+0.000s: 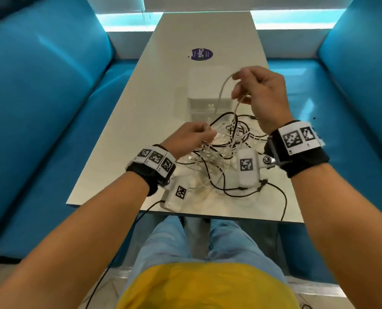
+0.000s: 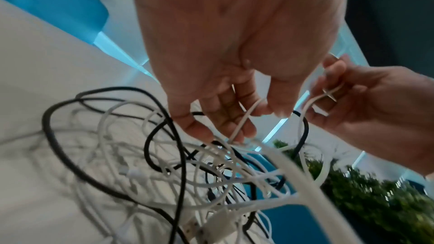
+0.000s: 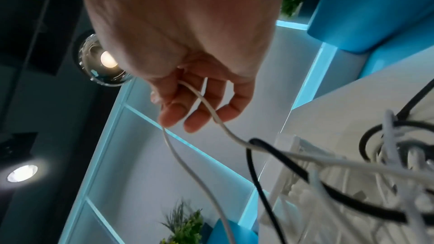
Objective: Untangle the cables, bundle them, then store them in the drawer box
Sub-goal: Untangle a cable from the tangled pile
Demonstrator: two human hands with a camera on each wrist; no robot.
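Cable tangle on bench, both hands engaged.
Head: right hand lifts a white cable loop above the tangle; left hand pinches white strands; clear drawer box behind; purple sticker reads "ClayG". Left wrist: fingers pinching. Right wrist: fingers curled round cable.

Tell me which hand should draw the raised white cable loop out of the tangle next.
Right, probably. The right hand already pinches the white cable loop, raised above the tangle. The left hand sits low, gripping white strands at the pile, better placed to hold it down.
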